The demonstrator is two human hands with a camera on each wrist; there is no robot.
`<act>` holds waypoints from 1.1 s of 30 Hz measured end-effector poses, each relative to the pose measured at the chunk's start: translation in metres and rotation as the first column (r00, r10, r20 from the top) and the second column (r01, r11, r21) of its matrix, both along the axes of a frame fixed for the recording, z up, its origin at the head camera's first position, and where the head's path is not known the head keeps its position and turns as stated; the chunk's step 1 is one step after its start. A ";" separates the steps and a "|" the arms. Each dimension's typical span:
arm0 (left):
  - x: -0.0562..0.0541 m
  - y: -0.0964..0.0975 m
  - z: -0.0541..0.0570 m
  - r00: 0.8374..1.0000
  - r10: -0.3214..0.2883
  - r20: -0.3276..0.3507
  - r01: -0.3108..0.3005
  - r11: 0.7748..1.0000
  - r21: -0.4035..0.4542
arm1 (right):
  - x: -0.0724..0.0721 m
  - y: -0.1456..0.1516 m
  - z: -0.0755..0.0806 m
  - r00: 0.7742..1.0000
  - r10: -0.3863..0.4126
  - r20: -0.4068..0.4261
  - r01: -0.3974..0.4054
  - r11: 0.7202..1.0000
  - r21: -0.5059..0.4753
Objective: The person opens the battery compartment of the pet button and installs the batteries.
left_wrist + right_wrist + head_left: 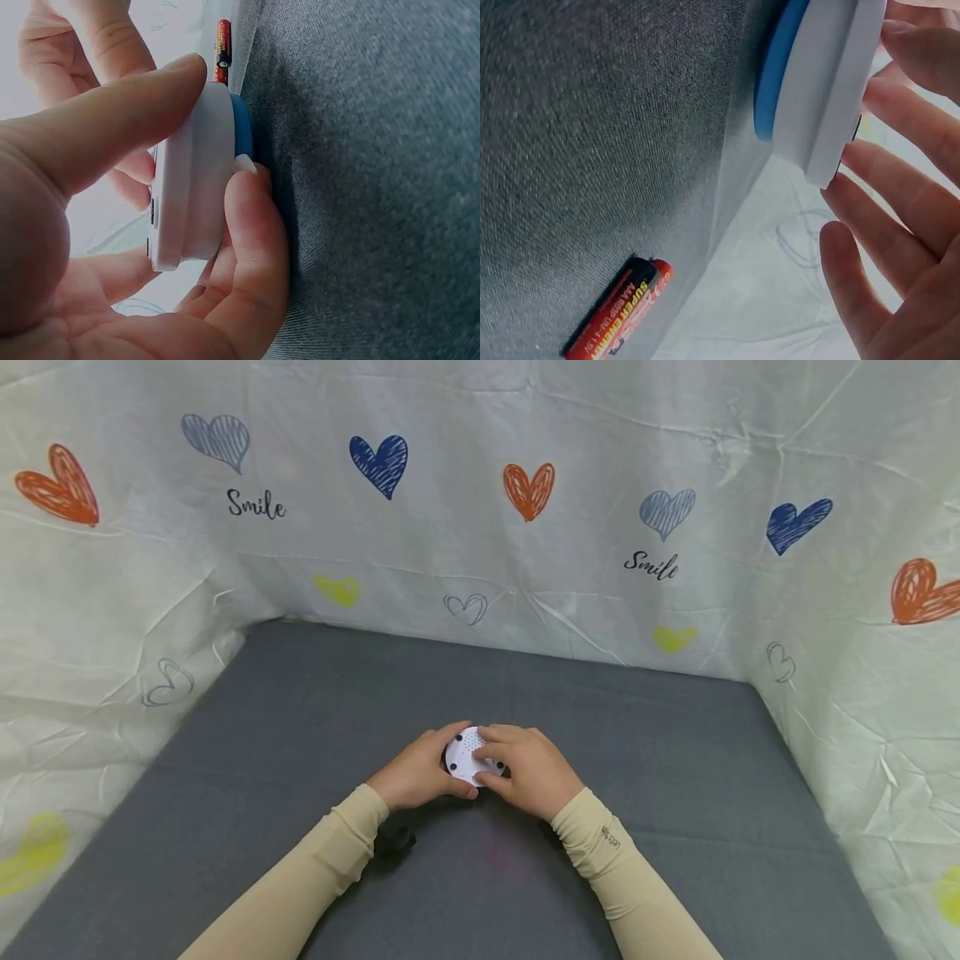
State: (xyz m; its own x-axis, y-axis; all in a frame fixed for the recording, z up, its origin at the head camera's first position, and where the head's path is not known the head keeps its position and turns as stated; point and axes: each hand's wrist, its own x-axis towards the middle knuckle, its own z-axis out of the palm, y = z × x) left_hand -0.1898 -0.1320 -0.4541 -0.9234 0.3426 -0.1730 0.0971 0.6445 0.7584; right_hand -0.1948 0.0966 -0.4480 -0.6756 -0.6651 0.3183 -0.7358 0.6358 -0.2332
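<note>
A round white device [462, 766] with a perforated face and small black feet is between the hands, just above the table. Its blue side [243, 131] faces down toward the cloth. My left hand [422, 771] grips the device by its edge, thumb on the near rim and fingers [255, 232] curled round the blue side. The right hand [531, 768] rests its fingertips on the perforated face, its fingers [900, 232] spread and fairly straight. Beyond the device lie red and black AAA batteries [619, 311]; the hands hide them in the head view.
Dark grey cloth covers the table [637, 760]. A white curtain [450, 560] printed with hearts hangs along the back and both sides. Some black object [393, 843] shows beneath the left wrist; its kind is unclear.
</note>
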 end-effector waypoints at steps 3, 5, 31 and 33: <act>0.000 0.000 0.000 1.000 0.002 -0.002 -0.002 1.000 0.007 | 0.000 0.000 0.001 1.000 0.017 0.003 -0.017 1.000 0.003; 0.000 0.000 0.000 1.000 0.002 0.001 -0.002 1.000 0.012 | 0.000 -0.001 0.001 0.999 0.037 -0.002 -0.037 0.999 -0.004; 0.001 0.002 0.001 1.000 -0.004 -0.027 0.004 1.000 0.001 | 0.005 -0.006 -0.003 0.993 0.042 -0.111 -0.038 0.999 0.039; 0.001 0.002 0.001 0.999 -0.010 -0.035 0.010 1.000 0.003 | 0.006 -0.007 -0.003 0.990 0.048 -0.132 -0.043 0.998 0.038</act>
State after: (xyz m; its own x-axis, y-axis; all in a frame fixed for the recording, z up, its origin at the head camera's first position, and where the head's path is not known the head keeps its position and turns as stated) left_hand -0.1891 -0.1299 -0.4530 -0.9253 0.3524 -0.1401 0.1297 0.6413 0.7562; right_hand -0.1892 0.0896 -0.4511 -0.5973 -0.7065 0.3796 -0.7873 0.6067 -0.1098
